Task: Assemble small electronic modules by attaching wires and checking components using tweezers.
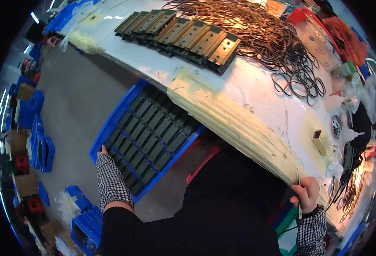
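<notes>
My right hand point(307, 194), in the lower right of the frame, is curled around a slim silvery tool point(299, 211) beside the desk edge. My left hand point(103, 150), left of centre and mostly hidden by its black-and-white checked sleeve point(112, 181), touches the left rim of a blue plastic crate point(114, 115); I cannot tell whether its fingers are closed on it. The crate sits slanted in the left-centre of the frame, partly under the desk, filled with rows of dark rectangular blocks point(147, 134). A curved red bar point(203, 164) shows just beside its lower right side.

Past it, the white-topped desk point(256, 81) runs diagonally, its near edge covered in yellowish layered film point(230, 113). At centre right stands a small beige open-ended box point(320, 142), with a white squeeze bottle point(350, 135) near it. Across the top, a row of dark blocks with shiny golden-brown faces point(192, 34) lies beside a tangled heap of thin dark loops point(277, 47).
</notes>
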Demonstrator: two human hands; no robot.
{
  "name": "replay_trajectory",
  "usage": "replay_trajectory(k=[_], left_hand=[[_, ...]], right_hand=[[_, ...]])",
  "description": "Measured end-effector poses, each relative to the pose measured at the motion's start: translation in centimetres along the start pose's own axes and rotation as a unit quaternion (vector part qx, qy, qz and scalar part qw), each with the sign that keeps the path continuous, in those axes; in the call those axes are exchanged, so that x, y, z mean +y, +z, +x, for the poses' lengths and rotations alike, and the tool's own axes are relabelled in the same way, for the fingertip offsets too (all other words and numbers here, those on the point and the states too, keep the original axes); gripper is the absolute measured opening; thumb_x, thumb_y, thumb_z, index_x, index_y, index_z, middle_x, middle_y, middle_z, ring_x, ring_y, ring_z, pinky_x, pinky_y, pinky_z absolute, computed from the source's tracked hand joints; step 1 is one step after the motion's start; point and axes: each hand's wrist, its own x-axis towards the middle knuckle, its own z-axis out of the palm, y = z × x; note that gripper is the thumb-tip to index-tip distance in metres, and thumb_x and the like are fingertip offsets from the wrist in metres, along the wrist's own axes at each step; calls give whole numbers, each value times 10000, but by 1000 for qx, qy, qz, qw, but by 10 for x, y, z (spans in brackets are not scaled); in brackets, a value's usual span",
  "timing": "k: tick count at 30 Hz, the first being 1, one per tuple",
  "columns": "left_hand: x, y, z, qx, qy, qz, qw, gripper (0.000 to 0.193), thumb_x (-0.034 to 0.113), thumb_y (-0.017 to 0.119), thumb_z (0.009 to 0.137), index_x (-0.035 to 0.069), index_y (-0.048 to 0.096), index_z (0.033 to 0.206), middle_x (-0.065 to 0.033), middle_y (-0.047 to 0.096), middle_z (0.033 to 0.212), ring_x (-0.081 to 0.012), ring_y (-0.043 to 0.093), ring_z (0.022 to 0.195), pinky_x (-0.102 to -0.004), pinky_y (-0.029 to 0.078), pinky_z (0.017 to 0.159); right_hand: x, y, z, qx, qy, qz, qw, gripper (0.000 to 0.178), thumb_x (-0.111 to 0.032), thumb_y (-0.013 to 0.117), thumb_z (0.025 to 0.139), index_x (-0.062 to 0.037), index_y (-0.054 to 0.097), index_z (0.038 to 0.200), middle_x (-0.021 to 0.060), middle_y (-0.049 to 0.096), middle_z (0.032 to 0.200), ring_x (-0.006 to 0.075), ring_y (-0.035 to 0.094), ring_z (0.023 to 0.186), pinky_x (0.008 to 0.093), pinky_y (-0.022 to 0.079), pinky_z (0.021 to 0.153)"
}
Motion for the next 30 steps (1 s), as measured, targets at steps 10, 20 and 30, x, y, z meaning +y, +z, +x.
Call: replay_trajectory(k=[10, 20, 30], left_hand=[[37, -10, -55, 2, 57, 111, 992, 875, 639, 554, 829, 36, 356, 1432, -205, 456, 1392, -359, 442, 1276, -461, 378, 1051], [40, -26, -68, 15, 71, 140, 987, 869, 633, 580, 820, 43, 373, 1422, -203, 495, 1353, -365, 484, 1232, -478, 425, 1009], [31, -38, -83, 56, 73, 155, 984, 849, 612, 621, 807, 54, 396, 1406, -202, 543, 1299, -369, 534, 1175, -491, 470, 964]], right_hand=[[0, -7, 12, -7, -18, -16, 1000, 368, -431, 639, 846, -72, 612, 923, 80, 542, 869, 239, 534, 660, 348, 441, 572], [-2, -4, 12, 14, -9, -20, 1000, 353, -420, 638, 853, -73, 618, 909, 74, 541, 859, 234, 545, 662, 338, 456, 581], [-2, -4, 15, 12, -14, -26, 999, 346, -408, 642, 850, -70, 616, 920, 69, 529, 857, 218, 528, 649, 331, 451, 582]])
